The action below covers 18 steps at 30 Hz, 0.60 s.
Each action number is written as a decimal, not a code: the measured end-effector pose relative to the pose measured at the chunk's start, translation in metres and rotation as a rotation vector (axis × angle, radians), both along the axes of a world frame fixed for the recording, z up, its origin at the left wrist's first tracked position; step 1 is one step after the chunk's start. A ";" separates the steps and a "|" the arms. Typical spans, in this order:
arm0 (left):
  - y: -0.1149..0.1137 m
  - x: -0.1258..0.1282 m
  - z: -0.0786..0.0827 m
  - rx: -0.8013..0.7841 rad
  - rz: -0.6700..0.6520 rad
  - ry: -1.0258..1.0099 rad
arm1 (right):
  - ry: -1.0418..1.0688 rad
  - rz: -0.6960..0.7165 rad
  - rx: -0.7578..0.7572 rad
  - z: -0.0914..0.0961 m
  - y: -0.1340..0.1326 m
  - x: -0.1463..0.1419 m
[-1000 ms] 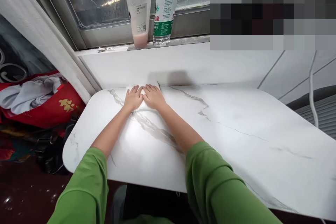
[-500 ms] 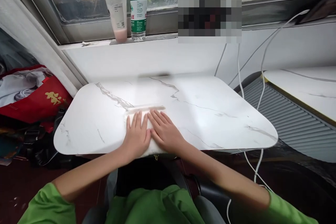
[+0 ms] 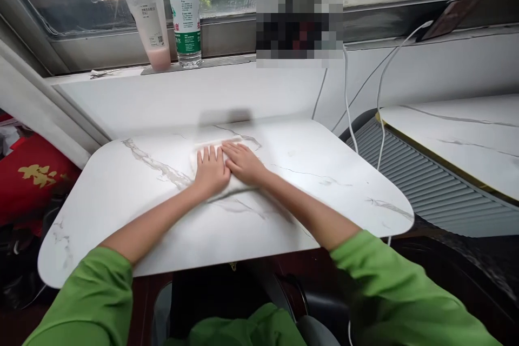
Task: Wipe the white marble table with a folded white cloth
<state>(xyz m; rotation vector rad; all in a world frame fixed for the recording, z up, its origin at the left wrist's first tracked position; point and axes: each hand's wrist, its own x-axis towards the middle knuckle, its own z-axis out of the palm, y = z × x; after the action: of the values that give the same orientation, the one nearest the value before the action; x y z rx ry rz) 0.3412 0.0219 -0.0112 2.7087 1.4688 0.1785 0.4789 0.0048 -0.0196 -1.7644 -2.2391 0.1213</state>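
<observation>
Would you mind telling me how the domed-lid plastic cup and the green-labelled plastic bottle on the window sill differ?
The clear domed-lid plastic cup tapers downward; the clear green-labelled plastic bottle is narrower and straight-sided. The cup holds a little pink drink at its bottom; the bottle shows no coloured liquid. The cup's label is white, the bottle's green. Both stand upright, side by side, on the window sill.
</observation>
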 end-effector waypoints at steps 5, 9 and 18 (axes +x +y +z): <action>0.086 0.034 0.000 0.060 -0.015 -0.012 | 0.023 -0.109 0.050 -0.001 0.086 0.026; 0.114 0.046 -0.004 0.093 0.009 -0.051 | 0.062 -0.088 0.121 -0.005 0.116 0.039; 0.109 0.046 -0.004 0.107 0.017 -0.046 | 0.037 -0.131 0.107 -0.003 0.106 0.038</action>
<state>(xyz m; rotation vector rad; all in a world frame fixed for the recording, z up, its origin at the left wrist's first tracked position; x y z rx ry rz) 0.3875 0.1311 -0.0156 2.7552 1.5122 0.3272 0.5166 0.1107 -0.0230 -1.8300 -2.0578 0.0068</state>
